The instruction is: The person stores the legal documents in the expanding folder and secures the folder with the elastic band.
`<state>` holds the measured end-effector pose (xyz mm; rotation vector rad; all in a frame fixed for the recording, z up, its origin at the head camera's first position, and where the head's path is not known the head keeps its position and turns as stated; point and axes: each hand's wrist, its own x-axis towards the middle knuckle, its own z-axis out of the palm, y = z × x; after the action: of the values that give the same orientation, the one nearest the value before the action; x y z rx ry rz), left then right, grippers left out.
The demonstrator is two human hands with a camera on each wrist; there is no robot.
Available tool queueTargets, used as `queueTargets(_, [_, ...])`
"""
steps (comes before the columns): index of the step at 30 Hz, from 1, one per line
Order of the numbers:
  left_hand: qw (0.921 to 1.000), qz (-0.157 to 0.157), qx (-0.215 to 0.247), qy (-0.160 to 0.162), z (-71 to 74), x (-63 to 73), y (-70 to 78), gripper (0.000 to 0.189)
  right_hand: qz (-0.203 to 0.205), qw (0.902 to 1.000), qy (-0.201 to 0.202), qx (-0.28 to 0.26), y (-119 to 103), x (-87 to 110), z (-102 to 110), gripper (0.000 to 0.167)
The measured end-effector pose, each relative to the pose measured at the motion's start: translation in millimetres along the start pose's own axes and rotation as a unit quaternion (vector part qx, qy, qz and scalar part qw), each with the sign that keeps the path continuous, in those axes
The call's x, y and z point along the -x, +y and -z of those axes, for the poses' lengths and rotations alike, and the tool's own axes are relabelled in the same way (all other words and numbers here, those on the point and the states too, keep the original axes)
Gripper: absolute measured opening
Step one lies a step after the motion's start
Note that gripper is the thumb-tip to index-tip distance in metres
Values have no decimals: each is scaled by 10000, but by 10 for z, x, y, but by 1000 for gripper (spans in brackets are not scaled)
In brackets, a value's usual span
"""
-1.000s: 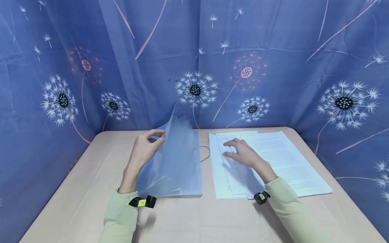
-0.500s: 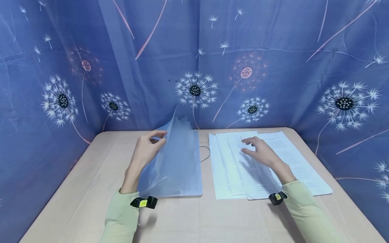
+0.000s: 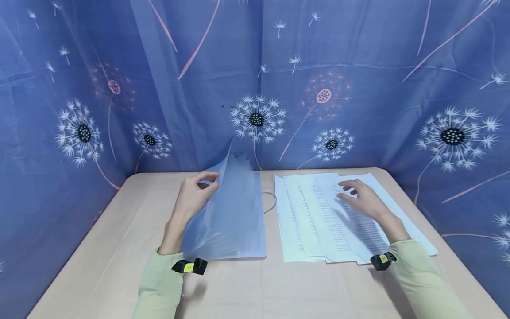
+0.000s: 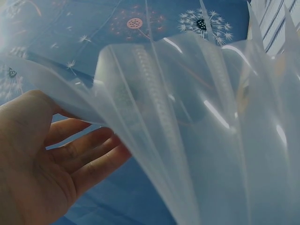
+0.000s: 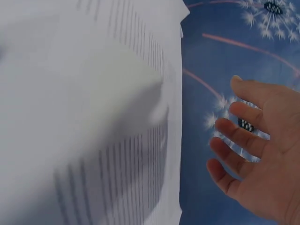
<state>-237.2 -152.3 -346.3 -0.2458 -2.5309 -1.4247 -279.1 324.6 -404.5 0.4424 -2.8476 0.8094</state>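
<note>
A blue folder (image 3: 260, 230) of clear plastic sleeves (image 3: 235, 199) lies open on the left of the table. My left hand (image 3: 190, 195) pinches the edge of a raised sleeve between thumb and fingers. In the left wrist view, the sleeves (image 4: 211, 131) fan out beside the left hand (image 4: 42, 164). On the right are overlapping printed paper sheets (image 3: 311, 230), spread sideways like a fan. My right hand (image 3: 366, 199) hovers over them with its fingers loosely bent. The right wrist view shows that hand (image 5: 262, 145) apart from the paper (image 5: 93, 93), nothing in its fingers.
A thin grey loop (image 3: 273, 201) sticks out from the folder's right side, between folder and papers. The beige tabletop (image 3: 255, 288) runs along the front. Blue curtains (image 3: 207, 88) with dandelion prints enclose the back and both sides.
My right hand has moved right across the papers, and the top sheets have slid rightward, exposing more of those beneath. My left hand stays almost still at the sleeve.
</note>
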Motion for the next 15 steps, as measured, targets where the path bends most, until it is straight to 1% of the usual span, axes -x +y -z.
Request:
queueTargets(6, [10000,-14,33,-11,-10,4,4,34,-299,9995,5,90,155,89,105,50])
queueTargets(15, [10000,5,-30,4,-9,5,5,34,-253,9993,172,196,436,220,211,49])
